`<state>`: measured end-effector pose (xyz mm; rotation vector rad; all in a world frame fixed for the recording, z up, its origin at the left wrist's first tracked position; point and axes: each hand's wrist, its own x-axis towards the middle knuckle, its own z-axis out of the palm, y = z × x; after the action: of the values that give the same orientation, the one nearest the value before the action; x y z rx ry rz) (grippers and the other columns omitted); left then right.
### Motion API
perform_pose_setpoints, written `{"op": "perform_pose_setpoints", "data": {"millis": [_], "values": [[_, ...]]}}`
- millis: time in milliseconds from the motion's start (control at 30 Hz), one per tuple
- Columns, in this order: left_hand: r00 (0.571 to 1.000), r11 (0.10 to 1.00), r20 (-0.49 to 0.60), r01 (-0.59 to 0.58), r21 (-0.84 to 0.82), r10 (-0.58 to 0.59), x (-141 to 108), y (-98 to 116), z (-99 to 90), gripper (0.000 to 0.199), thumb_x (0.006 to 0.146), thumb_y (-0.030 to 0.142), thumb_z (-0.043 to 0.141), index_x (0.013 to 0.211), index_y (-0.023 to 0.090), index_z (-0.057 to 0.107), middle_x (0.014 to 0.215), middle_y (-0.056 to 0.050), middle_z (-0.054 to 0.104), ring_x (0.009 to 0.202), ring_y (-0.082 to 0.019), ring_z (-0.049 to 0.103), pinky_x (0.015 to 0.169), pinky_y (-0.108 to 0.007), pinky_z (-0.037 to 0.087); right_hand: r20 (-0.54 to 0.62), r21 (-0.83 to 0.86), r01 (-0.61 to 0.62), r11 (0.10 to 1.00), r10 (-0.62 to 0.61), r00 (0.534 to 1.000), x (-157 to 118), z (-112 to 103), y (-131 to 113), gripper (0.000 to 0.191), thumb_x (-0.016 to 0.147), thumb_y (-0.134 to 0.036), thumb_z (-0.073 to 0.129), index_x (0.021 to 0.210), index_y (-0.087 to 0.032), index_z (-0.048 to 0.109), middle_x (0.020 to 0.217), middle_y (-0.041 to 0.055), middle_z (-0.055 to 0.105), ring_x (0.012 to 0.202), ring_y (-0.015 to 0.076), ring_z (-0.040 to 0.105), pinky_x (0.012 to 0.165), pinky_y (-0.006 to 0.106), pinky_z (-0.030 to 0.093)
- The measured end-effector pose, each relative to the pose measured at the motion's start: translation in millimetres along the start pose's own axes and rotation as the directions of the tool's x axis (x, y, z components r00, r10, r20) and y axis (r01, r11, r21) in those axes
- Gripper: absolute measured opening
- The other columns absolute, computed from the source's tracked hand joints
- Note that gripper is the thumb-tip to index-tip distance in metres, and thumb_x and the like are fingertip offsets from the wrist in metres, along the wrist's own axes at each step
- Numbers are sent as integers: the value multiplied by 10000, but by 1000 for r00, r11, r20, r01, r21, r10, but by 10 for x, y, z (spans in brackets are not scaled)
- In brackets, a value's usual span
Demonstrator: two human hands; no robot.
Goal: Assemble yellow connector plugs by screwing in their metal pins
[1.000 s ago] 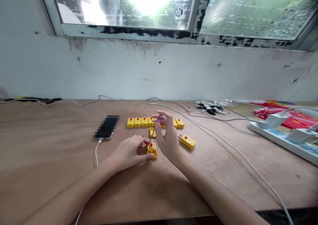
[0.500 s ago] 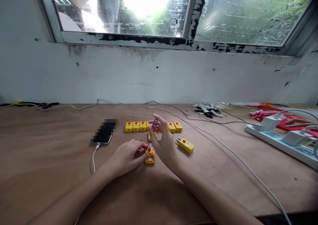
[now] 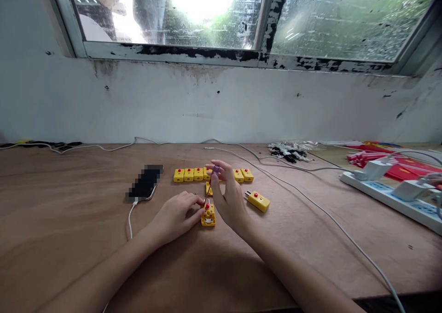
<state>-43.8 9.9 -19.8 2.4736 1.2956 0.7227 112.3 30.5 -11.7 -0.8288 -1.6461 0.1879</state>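
Observation:
In front of me an opened yellow connector (image 3: pixel 208 217) with a red part lies on the table, its inside facing up. The fingers of my left hand (image 3: pixel 180 213) close on its left side. My right hand (image 3: pixel 230 195) grips the purple handle of a screwdriver (image 3: pixel 216 169), whose thin shaft slants down to the connector's upper end. Just beyond lies a small yellow piece (image 3: pixel 208 189), partly hidden by the shaft. To the right is a closed yellow plug (image 3: pixel 258 201) with metal pins.
Behind my hands runs a row of several yellow connectors (image 3: pixel 189 175). A phone (image 3: pixel 147 182) on a cable lies left. At right are a power strip (image 3: pixel 390 200) with chargers, white cable, black-and-white bits (image 3: pixel 290 152) and another person's hand (image 3: pixel 433 180).
My right fingers have shifted on the screwdriver handle, and its shaft now shows more clearly. My left hand has barely moved. The other person's hand has drawn back rightward.

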Motion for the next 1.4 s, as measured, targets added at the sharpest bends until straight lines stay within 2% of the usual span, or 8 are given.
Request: {"op": "perform_pose_setpoints", "data": {"millis": [133,300,467,667,933,1167,1300,1400], "values": [[1000,1000,-8,-20,19,20,1,-14,13,161,881,285,518,926,192,641,904,-39,683,845,-206,616,739,-300,461,-50,-91,53,994,-57,997,9,-13,-16,235,894,-220,494,1121,-238,551,968,56,584,789,145,623,696,295,544],[1000,1000,-9,-25,15,25,8,-27,17,162,885,274,512,942,195,642,915,-33,684,846,-200,623,744,-295,464,-25,-14,8,1000,-9,1000,4,-15,-8,323,917,-182,407,1233,-237,446,1000,60,653,878,157,643,729,307,549],[1000,1000,-13,-17,16,18,9,-29,19,165,876,277,524,935,189,650,911,-34,683,841,-201,627,738,-291,466,-51,-35,23,999,-25,998,-6,4,0,224,879,-250,523,1102,-231,509,936,49,657,793,158,647,674,286,539],[1000,1000,-10,21,-8,-21,-4,-22,18,181,876,307,519,933,197,650,909,-38,678,811,-197,632,716,-285,466,16,47,-62,997,62,998,-4,-21,23,203,901,-237,460,1103,-248,455,1075,58,651,737,141,662,682,307,544],[1000,1000,10,4,-3,-4,-1,-29,14,165,873,318,530,923,193,625,891,-36,667,796,-197,624,697,-283,457,98,128,21,991,-34,995,-41,-4,29,271,940,-204,366,1204,-256,337,1241,109,569,740,120,678,605,261,538],[1000,1000,14,-23,-1,23,5,-46,22,162,857,313,562,969,209,617,908,-26,658,819,-196,609,700,-279,451,-49,-74,79,994,-82,995,14,-57,32,201,908,-249,489,1106,-235,519,989,65,624,816,162,642,698,300,540],[1000,1000,16,-12,-4,12,-1,-45,28,170,858,316,562,974,204,614,913,-27,657,809,-195,613,700,-283,456,-9,26,30,999,-29,1000,11,-51,42,257,946,-216,386,1194,-252,441,1114,71,622,833,142,652,734,310,544],[1000,1000,16,-9,-1,10,-6,-47,31,173,857,319,564,970,201,618,919,-31,656,817,-199,616,710,-290,459,11,-9,42,999,-42,999,-11,-30,64,230,924,-269,463,1153,-251,469,1058,62,628,815,152,648,717,310,547]]}}
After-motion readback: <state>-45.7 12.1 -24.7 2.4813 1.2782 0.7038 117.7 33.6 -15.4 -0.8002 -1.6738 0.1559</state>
